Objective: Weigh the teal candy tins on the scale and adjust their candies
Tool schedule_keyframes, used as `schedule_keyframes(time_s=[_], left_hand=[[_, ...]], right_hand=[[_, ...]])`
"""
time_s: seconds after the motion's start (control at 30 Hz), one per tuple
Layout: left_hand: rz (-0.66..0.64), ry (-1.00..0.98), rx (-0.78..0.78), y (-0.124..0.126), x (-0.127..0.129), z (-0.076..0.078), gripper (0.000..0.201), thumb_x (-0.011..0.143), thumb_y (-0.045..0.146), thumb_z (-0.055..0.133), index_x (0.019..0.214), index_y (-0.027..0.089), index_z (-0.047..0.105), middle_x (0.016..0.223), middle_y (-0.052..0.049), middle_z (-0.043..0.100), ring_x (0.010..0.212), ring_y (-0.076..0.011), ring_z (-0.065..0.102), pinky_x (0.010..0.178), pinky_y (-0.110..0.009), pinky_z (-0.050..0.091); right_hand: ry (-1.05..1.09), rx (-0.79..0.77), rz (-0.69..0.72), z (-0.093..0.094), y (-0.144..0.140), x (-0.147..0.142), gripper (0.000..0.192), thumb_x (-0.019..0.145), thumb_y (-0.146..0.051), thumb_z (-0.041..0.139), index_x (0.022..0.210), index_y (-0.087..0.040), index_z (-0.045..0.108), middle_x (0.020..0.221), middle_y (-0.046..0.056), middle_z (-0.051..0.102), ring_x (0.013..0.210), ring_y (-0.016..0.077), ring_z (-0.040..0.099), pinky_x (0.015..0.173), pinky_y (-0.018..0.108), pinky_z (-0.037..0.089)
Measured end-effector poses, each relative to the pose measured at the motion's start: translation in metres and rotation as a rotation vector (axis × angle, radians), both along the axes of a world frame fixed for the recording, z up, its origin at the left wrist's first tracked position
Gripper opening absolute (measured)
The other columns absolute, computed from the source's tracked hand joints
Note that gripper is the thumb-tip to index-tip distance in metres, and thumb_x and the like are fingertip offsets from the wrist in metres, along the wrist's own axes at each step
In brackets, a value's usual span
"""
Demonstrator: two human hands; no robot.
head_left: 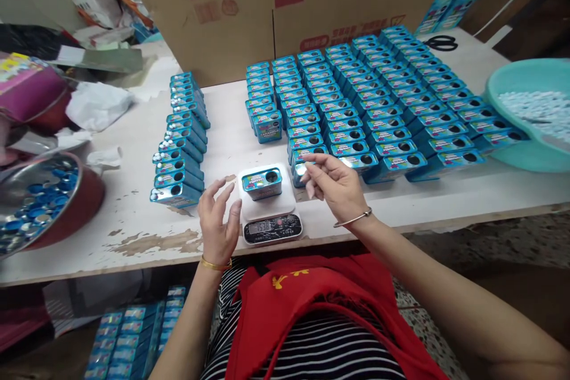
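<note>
A small blue tin (pixel 262 183) with a round hole in its top lies on a white kitchen scale (pixel 268 209) at the table's front edge; the display shows digits. My left hand (pixel 218 218) hovers just left of the scale, fingers apart, holding nothing. My right hand (pixel 335 185) is just right of the scale, fingers curled, thumb and fingertips pinched together; whether something small sits between them I cannot tell. It touches the nearest tin of the rows (pixel 369 110) behind it.
Several rows of the same blue tins fill the table's right half, and a leaning column of tins (pixel 180 142) stands left. A metal bowl of blue caps (pixel 38 202) sits far left, a teal basin of white pieces (pixel 532 110) far right. Scissors (pixel 440 43) lie by a cardboard box (pixel 285 0).
</note>
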State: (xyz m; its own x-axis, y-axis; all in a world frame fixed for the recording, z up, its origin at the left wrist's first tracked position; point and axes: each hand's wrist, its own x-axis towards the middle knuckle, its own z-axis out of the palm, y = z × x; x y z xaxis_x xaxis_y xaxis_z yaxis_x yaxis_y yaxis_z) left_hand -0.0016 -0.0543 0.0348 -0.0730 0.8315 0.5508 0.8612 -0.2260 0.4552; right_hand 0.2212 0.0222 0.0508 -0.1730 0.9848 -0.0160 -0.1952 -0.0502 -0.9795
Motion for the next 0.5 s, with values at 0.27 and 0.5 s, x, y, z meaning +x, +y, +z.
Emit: schedule_keyframes(time_s=[0.27,0.5], left_hand=[[-0.099,0.168,-0.017,0.008,0.011,0.001,0.035,0.089,0.03,0.053,0.124,0.028,0.054,0.137,-0.009,0.045,0.13,-0.0262,0.039,0.105,-0.048,0.032],[-0.128,0.269,-0.02,0.026,0.03,0.004,0.038,0.089,0.038,0.053,0.125,0.027,0.053,0.142,-0.009,0.042,0.133,-0.0278,0.035,0.108,-0.05,0.025]], right_hand=[[0.011,-0.062,-0.055,-0.007,-0.003,0.0,0.031,0.072,-0.041,0.071,0.082,-0.016,0.056,0.07,-0.003,0.056,0.04,0.0043,0.049,0.038,0.019,0.035],[-0.152,0.108,-0.012,0.003,0.001,-0.021,0.022,0.079,-0.037,0.064,0.086,-0.017,0.058,0.08,0.0,0.059,0.045,0.0042,0.044,0.042,0.021,0.034]])
